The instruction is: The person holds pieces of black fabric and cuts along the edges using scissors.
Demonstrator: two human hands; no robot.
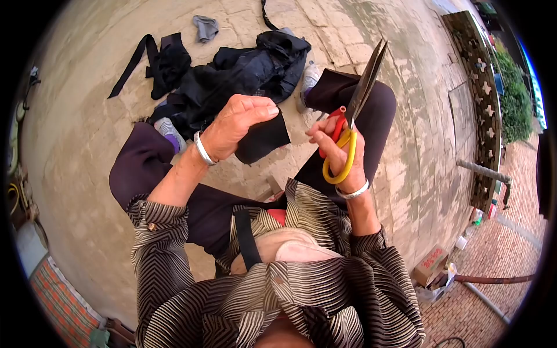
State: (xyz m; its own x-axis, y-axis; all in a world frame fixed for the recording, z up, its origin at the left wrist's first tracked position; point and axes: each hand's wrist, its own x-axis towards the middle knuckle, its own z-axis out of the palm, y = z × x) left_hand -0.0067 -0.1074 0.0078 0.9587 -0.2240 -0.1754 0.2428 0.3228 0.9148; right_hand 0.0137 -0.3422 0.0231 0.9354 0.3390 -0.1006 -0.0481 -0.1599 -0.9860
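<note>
My left hand (pixel 238 124), with a silver bangle at the wrist, is closed on a small piece of black cloth (pixel 264 139) that hangs below the fingers. In my right hand (pixel 339 151) are scissors (pixel 366 84) with one red and one yellow handle. Their blades point up and away from me, over my knee, and look slightly parted at the tips. Beyond my hands, a heap of black cloth (pixel 232 75) lies on the ground between and past my feet.
Left of the heap lie a black strip and smaller black piece (pixel 169 66); a grey cloth (pixel 205 28) lies farther out. A cardboard box (pixel 430 265) and plastic bag (pixel 444 284) are at lower right. A patterned block wall (pixel 481 87) and metal pipe (pixel 483 169) stand right.
</note>
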